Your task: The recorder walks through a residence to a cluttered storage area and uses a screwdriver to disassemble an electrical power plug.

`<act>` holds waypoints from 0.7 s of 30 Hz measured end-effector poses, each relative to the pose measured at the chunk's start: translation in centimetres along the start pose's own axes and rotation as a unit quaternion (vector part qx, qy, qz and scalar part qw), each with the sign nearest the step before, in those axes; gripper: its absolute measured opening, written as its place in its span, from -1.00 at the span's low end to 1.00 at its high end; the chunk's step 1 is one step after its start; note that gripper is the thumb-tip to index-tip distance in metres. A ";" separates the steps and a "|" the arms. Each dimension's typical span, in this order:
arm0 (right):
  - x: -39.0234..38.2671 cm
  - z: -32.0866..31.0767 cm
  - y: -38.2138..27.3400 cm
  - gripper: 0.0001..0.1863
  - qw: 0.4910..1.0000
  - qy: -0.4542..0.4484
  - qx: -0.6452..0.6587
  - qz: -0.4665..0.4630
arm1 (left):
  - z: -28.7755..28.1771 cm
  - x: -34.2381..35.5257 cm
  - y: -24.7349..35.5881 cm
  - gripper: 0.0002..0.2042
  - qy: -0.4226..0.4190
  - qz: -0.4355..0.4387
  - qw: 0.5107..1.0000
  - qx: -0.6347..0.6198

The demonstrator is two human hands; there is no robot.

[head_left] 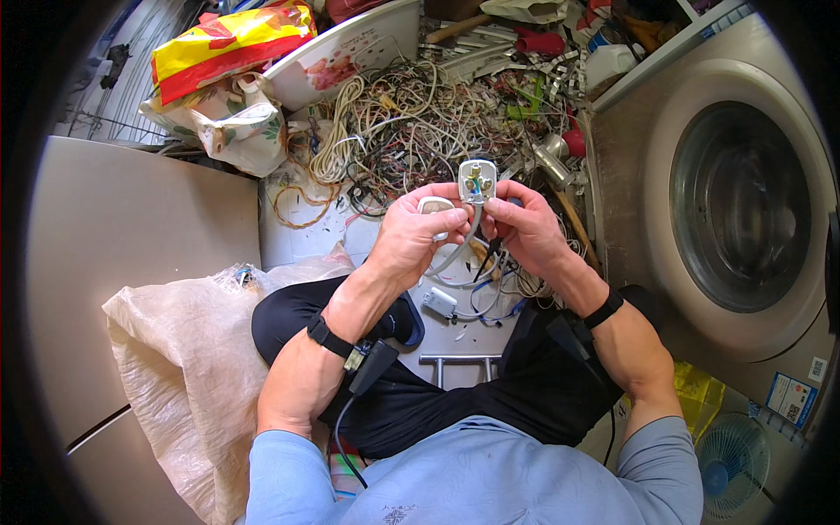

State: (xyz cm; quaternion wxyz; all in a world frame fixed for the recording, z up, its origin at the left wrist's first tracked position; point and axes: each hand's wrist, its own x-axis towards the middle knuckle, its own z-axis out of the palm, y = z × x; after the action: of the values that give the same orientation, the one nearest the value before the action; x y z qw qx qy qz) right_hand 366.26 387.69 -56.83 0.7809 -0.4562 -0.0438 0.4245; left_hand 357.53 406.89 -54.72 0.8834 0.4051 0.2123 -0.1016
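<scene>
An opened white mains plug (478,181) is held up in front of me, with brass terminals and coloured wire ends showing inside. Its grey cable (461,255) hangs from the bottom and loops down toward the floor. My left hand (418,229) is closed on a loose pale plug cover (435,206), and its fingertips also touch the plug's left side. My right hand (528,229) pinches the plug's lower right edge. A thin dark thing (490,260) points down below the right fingers; I cannot tell whether they hold it.
Tangled cables and scrap (420,122) lie heaped ahead, by a white tub (350,52). A washing machine (739,206) stands at right, a fan (733,468) below it. A woven sack (188,376) lies left. A small white adapter (440,303) rests on the floor between my legs.
</scene>
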 end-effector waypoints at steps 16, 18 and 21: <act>0.3 -0.4 0.3 -0.84 1.000 -0.007 0.014 0.007 | 0.1 0.1 -0.1 -0.64 -0.019 0.016 1.000 -0.016; 0.3 -0.2 0.3 -0.83 1.000 -0.011 0.005 0.011 | 0.1 0.1 -0.2 -0.64 -0.010 0.024 1.000 -0.007; 0.3 -0.1 0.4 -0.83 1.000 -0.007 0.002 0.012 | 0.1 0.0 -0.2 -0.68 -0.007 0.018 1.000 -0.003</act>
State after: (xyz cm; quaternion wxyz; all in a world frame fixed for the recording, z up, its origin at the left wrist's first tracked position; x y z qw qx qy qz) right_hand 366.24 387.92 -57.30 0.7763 -0.4518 -0.0431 0.4375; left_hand 357.50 406.68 -54.86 0.8881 0.4051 0.1988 -0.0880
